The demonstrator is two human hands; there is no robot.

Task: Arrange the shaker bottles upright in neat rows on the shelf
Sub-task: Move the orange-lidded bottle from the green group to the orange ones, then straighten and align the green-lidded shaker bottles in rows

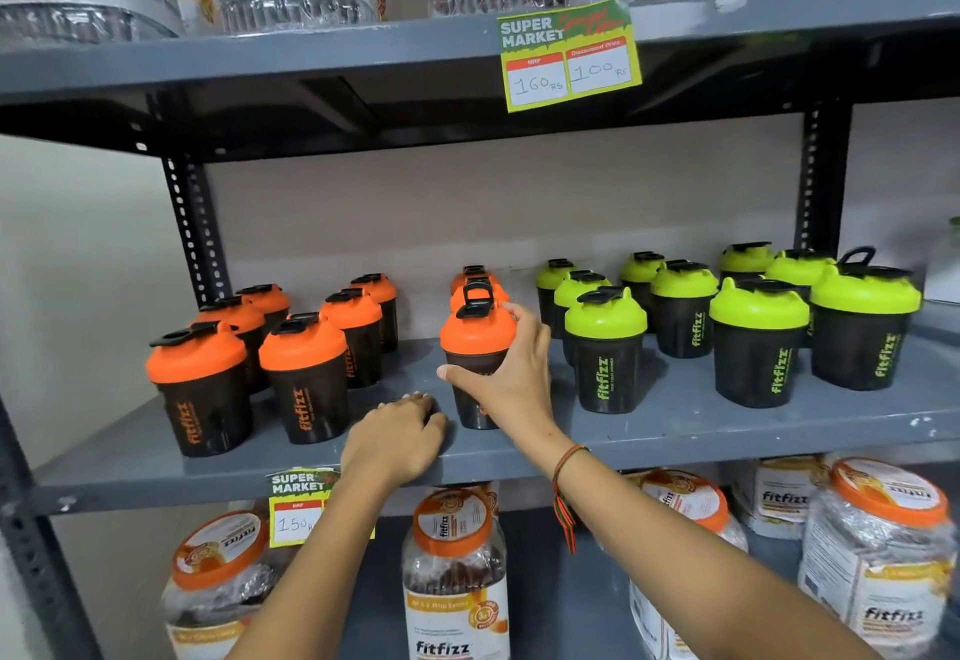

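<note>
Black shaker bottles stand upright on the grey middle shelf (675, 431). Several orange-lidded bottles (306, 379) form rows on the left, and several green-lidded bottles (605, 353) form rows on the right. My right hand (511, 373) is wrapped around the front orange-lidded bottle (475, 334) of the middle row, which stands on the shelf with two more orange lids behind it. My left hand (397, 433) rests palm-down on the shelf's front part, just left of that bottle, holding nothing.
A price tag (569, 54) hangs from the shelf above, another price tag (296, 503) from the middle shelf's front edge. Large jars (454, 576) with orange lids fill the shelf below, and more jars stand on top. Perforated uprights (189, 223) frame the rack.
</note>
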